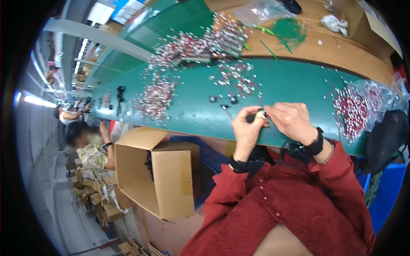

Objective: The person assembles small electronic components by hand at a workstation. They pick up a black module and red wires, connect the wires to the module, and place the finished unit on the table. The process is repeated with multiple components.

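Head view: small dark connector piece [257, 115] pinched between the fingertips of left hand [247, 128] and right hand [290, 121], both closed on it, held just above the near edge of the green worktop [290, 81]. Beyond the hands, a few loose dark parts [223, 100] and heaps of red-and-white wired pieces [158, 96]; open cardboard box [160, 170] down to the left.

- I see a long green belt [192, 106] running off to the far left, with a wooden bench top [341, 51] along its far side.
- On my near left an open cardboard box [158, 170] stands on the floor.
- Flattened cartons [98, 200] litter the grey floor [60, 222] further left.
- Strip lights [36, 100] glow at the far left, where another person [92, 149] sits at the line.
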Available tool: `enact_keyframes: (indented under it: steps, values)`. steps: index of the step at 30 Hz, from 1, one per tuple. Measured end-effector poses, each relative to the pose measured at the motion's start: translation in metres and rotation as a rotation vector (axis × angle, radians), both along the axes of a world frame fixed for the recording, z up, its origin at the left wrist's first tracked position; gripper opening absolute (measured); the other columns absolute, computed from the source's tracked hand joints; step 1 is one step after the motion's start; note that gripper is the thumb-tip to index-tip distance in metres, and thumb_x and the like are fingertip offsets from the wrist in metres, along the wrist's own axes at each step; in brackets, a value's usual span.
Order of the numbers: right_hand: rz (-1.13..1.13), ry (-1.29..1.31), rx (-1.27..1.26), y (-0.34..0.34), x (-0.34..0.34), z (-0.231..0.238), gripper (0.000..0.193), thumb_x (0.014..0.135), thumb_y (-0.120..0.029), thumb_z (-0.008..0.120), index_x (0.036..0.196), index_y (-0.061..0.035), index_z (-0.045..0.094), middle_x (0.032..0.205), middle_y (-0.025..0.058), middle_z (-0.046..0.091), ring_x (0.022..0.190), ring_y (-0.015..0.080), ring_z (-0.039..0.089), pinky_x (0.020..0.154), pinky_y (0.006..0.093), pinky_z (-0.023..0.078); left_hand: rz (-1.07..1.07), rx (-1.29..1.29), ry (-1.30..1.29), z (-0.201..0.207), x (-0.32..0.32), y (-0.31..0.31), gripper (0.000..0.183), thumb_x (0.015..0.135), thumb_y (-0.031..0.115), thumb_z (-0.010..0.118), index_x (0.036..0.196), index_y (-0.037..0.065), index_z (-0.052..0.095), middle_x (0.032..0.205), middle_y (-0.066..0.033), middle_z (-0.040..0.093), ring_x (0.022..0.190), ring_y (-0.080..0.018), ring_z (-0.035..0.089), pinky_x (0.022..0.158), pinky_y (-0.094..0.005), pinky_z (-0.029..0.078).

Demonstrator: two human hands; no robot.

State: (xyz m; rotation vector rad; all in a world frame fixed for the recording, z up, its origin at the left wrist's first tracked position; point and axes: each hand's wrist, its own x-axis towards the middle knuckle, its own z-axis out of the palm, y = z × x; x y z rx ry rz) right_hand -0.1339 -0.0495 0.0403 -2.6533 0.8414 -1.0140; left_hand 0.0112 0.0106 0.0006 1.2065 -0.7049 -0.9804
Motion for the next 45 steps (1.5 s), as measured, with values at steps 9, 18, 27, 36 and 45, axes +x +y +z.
enact_keyframes:
  steps: [9,18,27,36,45]
  values:
    - [0.018,-0.290,0.149,-0.007,0.007,0.010,0.013,0.076,-0.009,0.069,0.089,-0.0080,0.070,0.068,0.0040,0.060,0.058,0.0211,0.060,0.050,0.0328,0.046,0.011,0.048,-0.078,0.026,0.040,0.020,0.020,0.085,-0.003,0.061,0.104,-0.006,0.062,0.084,-0.0130,0.066,0.070,-0.0172,0.066,0.062,-0.0266,0.055]
    - [-0.008,-0.233,0.229,-0.011,0.005,-0.011,0.010,0.080,-0.016,0.067,0.089,-0.0106,0.070,0.075,0.0038,0.065,0.061,0.0243,0.061,0.052,0.0352,0.048,0.075,0.160,-0.371,0.017,0.111,0.000,0.021,0.085,-0.005,0.059,0.106,-0.009,0.060,0.089,-0.0154,0.065,0.080,-0.0215,0.068,0.066,-0.0286,0.058]
    - [-0.036,0.014,0.282,-0.014,0.019,-0.009,0.013,0.083,-0.019,0.062,0.091,-0.0110,0.068,0.077,0.0047,0.063,0.067,0.0293,0.062,0.056,0.0410,0.047,0.210,0.098,-0.783,0.025,0.106,0.001,0.023,0.083,-0.008,0.055,0.104,-0.003,0.064,0.102,-0.0143,0.064,0.082,-0.0198,0.067,0.064,-0.0268,0.056]
    - [0.093,-0.007,0.479,-0.017,0.034,-0.008,0.023,0.073,-0.019,0.068,0.094,-0.0086,0.067,0.080,0.0048,0.063,0.065,0.0269,0.061,0.060,0.0374,0.048,-0.031,-0.154,-1.205,0.021,0.064,-0.003,0.034,0.077,-0.010,0.053,0.106,0.004,0.065,0.111,-0.0184,0.062,0.098,-0.0331,0.063,0.083,-0.0372,0.051]
    - [0.106,0.041,0.502,-0.019,0.031,-0.017,0.024,0.070,-0.015,0.071,0.092,-0.0075,0.065,0.083,0.0067,0.063,0.076,0.0282,0.063,0.064,0.0371,0.049,0.038,0.163,-0.580,0.025,0.065,0.006,0.020,0.091,0.006,0.055,0.109,0.000,0.061,0.091,-0.0059,0.063,0.064,-0.0084,0.056,0.052,-0.0218,0.044]
